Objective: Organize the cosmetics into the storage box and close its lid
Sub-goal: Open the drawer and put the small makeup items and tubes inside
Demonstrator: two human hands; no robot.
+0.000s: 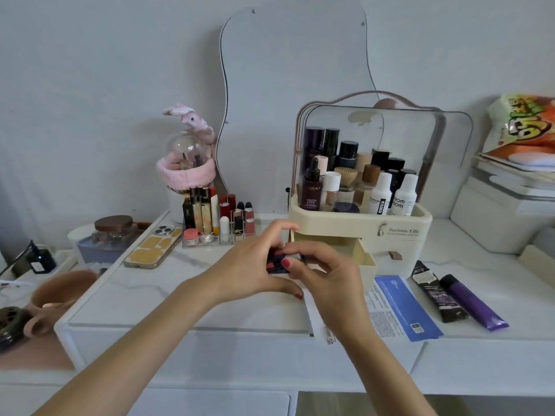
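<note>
A cream storage box (399,225) stands on the white dresser, its clear lid (414,136) raised and several bottles upright in its top tray. Its left drawer (365,259) is pulled out. Just in front of that drawer, my left hand (255,265) and my right hand (327,277) together hold a small dark palette (274,261) with red and pink shades. Fingers of both hands curl round it. A black tube (435,292) and a purple tube (473,301) lie on the dresser to the right of the box.
A clear lipstick organiser (219,219) and a phone (154,246) sit at the left. A wavy mirror (294,79) leans on the wall behind. A blue-and-white leaflet (399,310) lies by the drawer. A pink mug (57,298) stands on the lower left surface.
</note>
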